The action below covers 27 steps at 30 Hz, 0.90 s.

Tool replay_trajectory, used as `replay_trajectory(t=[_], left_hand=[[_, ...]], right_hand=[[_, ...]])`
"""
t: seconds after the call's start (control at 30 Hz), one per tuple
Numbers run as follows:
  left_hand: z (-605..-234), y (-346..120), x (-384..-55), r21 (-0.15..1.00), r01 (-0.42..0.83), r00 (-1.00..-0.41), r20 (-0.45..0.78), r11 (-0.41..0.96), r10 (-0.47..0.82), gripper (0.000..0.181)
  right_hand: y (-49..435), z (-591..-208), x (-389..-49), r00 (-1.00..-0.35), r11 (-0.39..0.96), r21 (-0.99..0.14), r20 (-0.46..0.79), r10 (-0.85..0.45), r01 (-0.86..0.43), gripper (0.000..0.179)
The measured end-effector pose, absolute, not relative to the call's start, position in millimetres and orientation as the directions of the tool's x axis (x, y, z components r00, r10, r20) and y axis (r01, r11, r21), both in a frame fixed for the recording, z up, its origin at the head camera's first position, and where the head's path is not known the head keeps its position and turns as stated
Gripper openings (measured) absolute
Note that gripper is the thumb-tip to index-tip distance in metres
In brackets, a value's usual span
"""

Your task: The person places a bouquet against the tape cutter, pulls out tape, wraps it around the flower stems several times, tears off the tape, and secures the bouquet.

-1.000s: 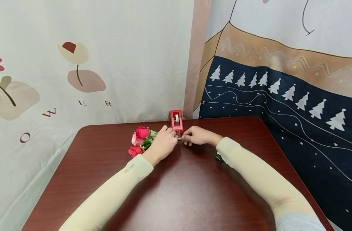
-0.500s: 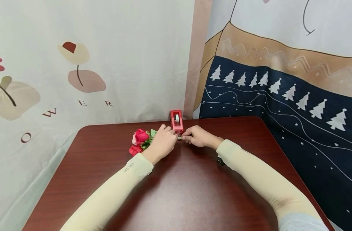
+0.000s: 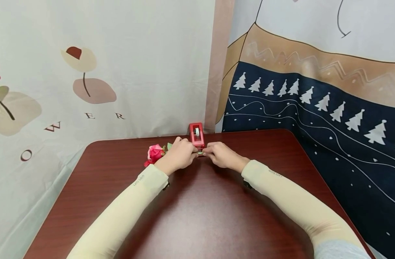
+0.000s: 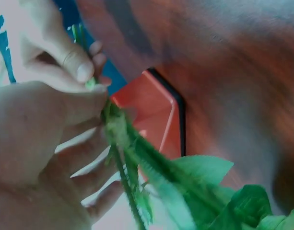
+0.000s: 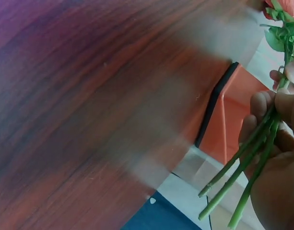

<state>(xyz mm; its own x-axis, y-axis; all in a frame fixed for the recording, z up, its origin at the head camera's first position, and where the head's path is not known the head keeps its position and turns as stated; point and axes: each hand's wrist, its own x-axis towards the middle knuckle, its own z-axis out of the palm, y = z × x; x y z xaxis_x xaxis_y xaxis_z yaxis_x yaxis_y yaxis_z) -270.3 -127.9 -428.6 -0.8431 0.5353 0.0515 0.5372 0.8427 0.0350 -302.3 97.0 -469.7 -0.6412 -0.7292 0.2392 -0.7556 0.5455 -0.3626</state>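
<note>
Pink and red artificial roses [image 3: 154,153] lie left of my left hand in the head view, partly hidden behind it. My left hand [image 3: 181,153] pinches their bundled green stems [image 4: 151,155] between thumb and fingers, just below the leaves [image 4: 204,167]. Close beside it, my right hand [image 3: 221,154] pinches the same bundle nearer the cut ends. Three bare stem ends [image 5: 242,163] stick out past the right palm in the right wrist view. Directly behind the hands stands a red tape dispenser [image 3: 191,133] holding a roll of tape [image 3: 197,132].
The dark reddish-brown table [image 3: 197,212] ends just behind the dispenser. A pale printed curtain [image 3: 152,72] hangs at the back, and a navy cloth with white trees [image 3: 281,108] drapes along the right side.
The right thumb and fingers have closed in on the stems. My left hand has shifted slightly left, and the roses show less behind it. The dispenser stays in place.
</note>
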Motion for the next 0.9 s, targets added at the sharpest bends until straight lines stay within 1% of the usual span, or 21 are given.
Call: replay_trajectory(t=[0.13,0.3,0.4,0.5,0.6,0.7,0.8,0.9], left_hand=[[-421,-133,-278,0.145,0.524,-0.845,-0.034,0.839,0.534,0.022],[-414,-138,-291,0.272,0.507,-0.819,-0.144,0.818,0.555,0.024],[-413,-140,-297,0.342,0.474,-0.801,-0.215,0.812,0.558,0.025],[-413,-141,-301,0.378,0.462,-0.79,-0.237,0.802,0.566,0.024],[-415,-141,-302,0.373,0.479,-0.791,-0.21,0.795,0.575,0.021],[-417,-140,-301,0.354,0.488,-0.807,-0.167,0.798,0.567,0.018],[-419,-138,-299,0.318,0.489,-0.827,-0.128,0.812,0.548,0.015],[-421,-135,-298,0.252,0.507,-0.837,-0.084,0.824,0.541,0.013]], right_hand=[[98,-471,-300,-0.638,0.556,-0.327,0.256,-0.726,-0.764,0.019],[100,-475,-299,-0.625,0.564,-0.271,0.298,-0.721,-0.78,0.022],[100,-476,-298,-0.62,0.56,-0.266,0.318,-0.717,-0.784,0.022],[99,-477,-297,-0.627,0.555,-0.295,0.316,-0.712,-0.778,0.023],[98,-475,-297,-0.645,0.558,-0.331,0.291,-0.707,-0.761,0.024],[97,-473,-299,-0.668,0.57,-0.364,0.259,-0.698,-0.737,0.024],[95,-471,-301,-0.681,0.58,-0.381,0.226,-0.697,-0.72,0.024],[95,-468,-303,-0.691,0.587,-0.402,0.19,-0.697,-0.703,0.024]])
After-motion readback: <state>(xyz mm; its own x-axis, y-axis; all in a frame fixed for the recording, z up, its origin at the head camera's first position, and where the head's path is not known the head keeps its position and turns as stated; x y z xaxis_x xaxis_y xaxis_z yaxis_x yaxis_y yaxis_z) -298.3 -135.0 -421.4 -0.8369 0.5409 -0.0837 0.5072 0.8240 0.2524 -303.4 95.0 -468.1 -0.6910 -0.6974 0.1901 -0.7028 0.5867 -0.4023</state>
